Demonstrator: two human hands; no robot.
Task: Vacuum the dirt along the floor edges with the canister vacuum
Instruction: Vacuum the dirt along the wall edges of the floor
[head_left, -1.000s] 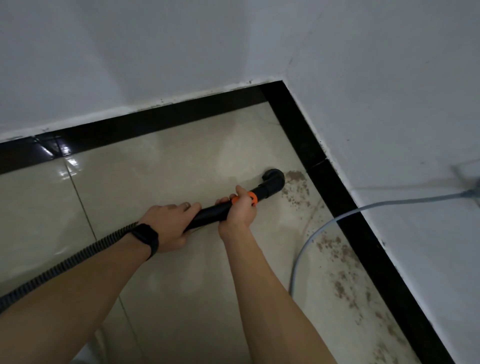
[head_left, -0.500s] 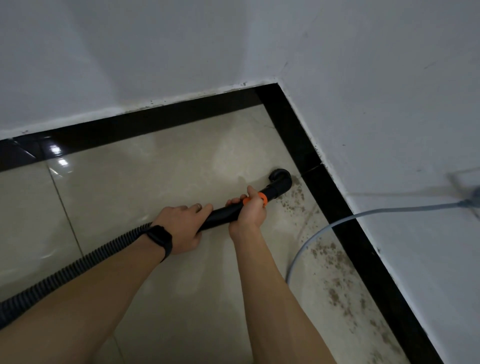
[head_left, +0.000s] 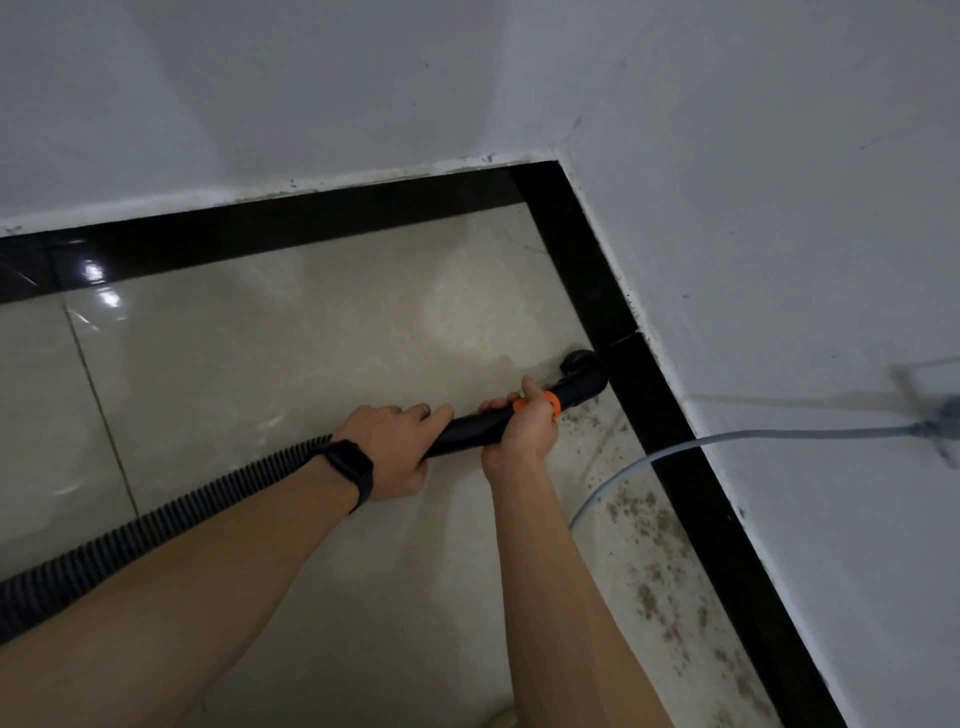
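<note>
**Here, both hands hold the vacuum tube at the floor edge**

The black vacuum tube (head_left: 467, 431) lies low over the pale floor tiles (head_left: 311, 338), slanting from 8 o'clock up toward 2 o'clock. Its bent nozzle (head_left: 582, 374) sits at about 3 o'clock from the middle of the view, right against the black skirting (head_left: 675, 441) that runs below the white wall (head_left: 779, 208).

The right hand (head_left: 519, 431) grips the tube just behind its orange collar (head_left: 550, 402), with the fingers curled round it and the thumb pointing toward 12 o'clock. The left hand (head_left: 395, 447) holds the tube further back, at 9 o'clock from the right hand. Its fingers wrap over the top and one of them carries a ring (head_left: 425, 409). A dark watch (head_left: 350, 467) sits on the left wrist.

From under the left hand, the ribbed hose (head_left: 182, 519) trails away to 8 o'clock and leaves the view at the left edge.

Brown dirt (head_left: 649, 519) speckles the tiles beside the skirting, starting just at 5 o'clock from the nozzle and spreading on toward the lower right.

A grey cable (head_left: 753, 434) crosses the skirting there, running from the floor to a blurred plug (head_left: 935, 431) at 3 o'clock on the wall. The two walls meet in a corner at 1 o'clock.
</note>
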